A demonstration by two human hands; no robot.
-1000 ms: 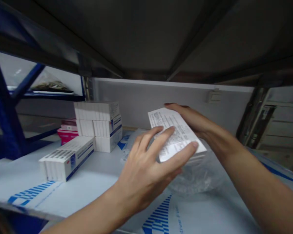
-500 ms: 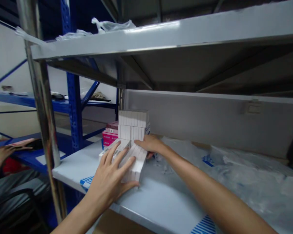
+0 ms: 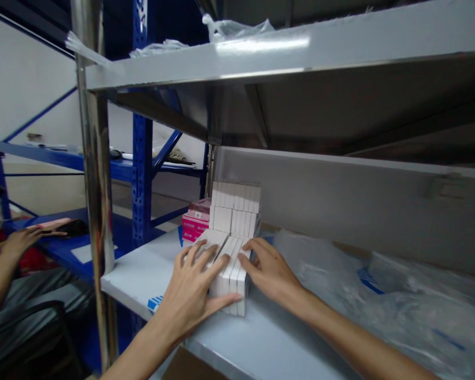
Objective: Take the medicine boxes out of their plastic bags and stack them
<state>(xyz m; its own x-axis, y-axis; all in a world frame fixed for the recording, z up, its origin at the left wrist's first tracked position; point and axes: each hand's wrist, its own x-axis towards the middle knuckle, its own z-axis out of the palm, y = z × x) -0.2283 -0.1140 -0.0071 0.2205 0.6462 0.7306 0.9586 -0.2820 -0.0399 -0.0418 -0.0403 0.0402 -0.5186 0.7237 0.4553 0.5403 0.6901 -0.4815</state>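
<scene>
A block of slim white boxes (image 3: 228, 269) stands in a row near the shelf's front edge. My left hand (image 3: 193, 279) lies over its left part, fingers spread across the top and thumb against the front face. From the right, my right hand (image 3: 271, 269) has its thumb and forefinger bent onto the top edge of the outermost boxes; its other fingers are mostly hidden. Behind, more white boxes (image 3: 235, 208) are stacked two layers high. Pink boxes (image 3: 193, 224) sit to the left of that stack.
The white shelf (image 3: 277, 332) carries clear plastic bags (image 3: 372, 285) on the right. An upper shelf (image 3: 261, 58) hangs overhead, with a metal post (image 3: 97, 211) at left. Brown cardboard (image 3: 190, 367) shows below. Another person's hand (image 3: 21, 240) rests at a blue rack.
The view has swung left, so everything sits further right. My right hand has come forward from the rear side of the front row to its top right edge. My left hand keeps its pose.
</scene>
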